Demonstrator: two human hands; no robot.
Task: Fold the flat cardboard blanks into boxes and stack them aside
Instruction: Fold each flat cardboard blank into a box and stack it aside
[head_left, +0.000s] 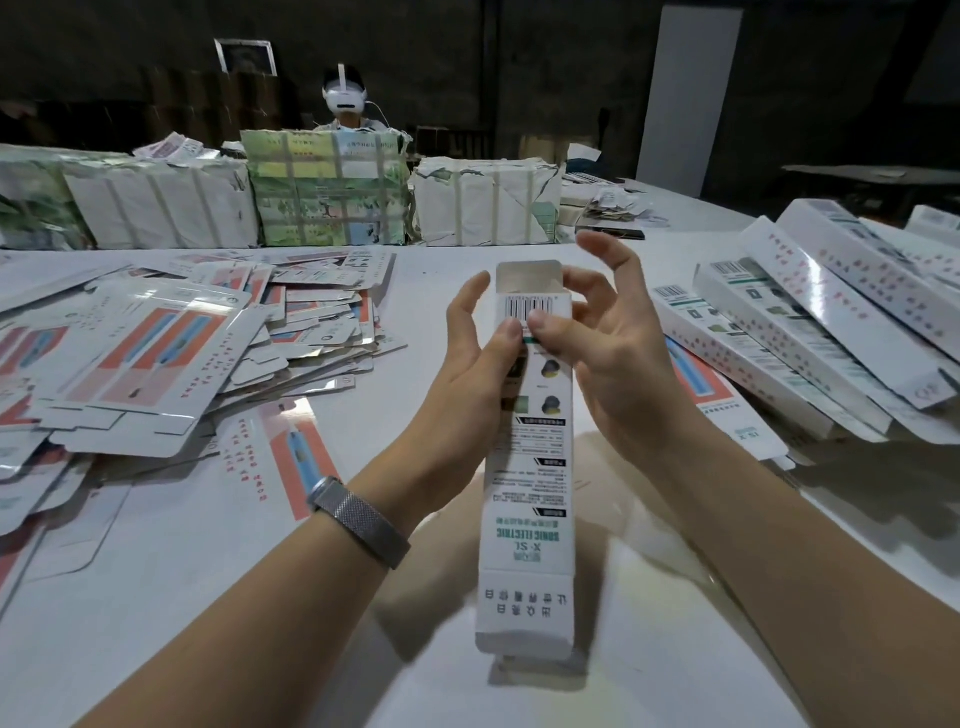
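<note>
A long white box (527, 488) with a barcode and green print is held upright above the table in the middle of the view. Its far end is open, with a flap standing up. My left hand (470, 358) grips its left side, thumb pressed on the front near the barcode. My right hand (602, 332) holds the right side, thumb on the front, fingers curled behind the top. A heap of flat blanks (156, 353) with orange and blue print lies at the left. Folded white boxes (810, 322) lie stacked at the right.
Wrapped bundles (327, 187) line the far side of the white table (415, 260). Behind them sits another person wearing a white headset (345, 98). A loose flat blank (280, 457) lies under my left forearm. A white panel (688, 98) stands at the back right.
</note>
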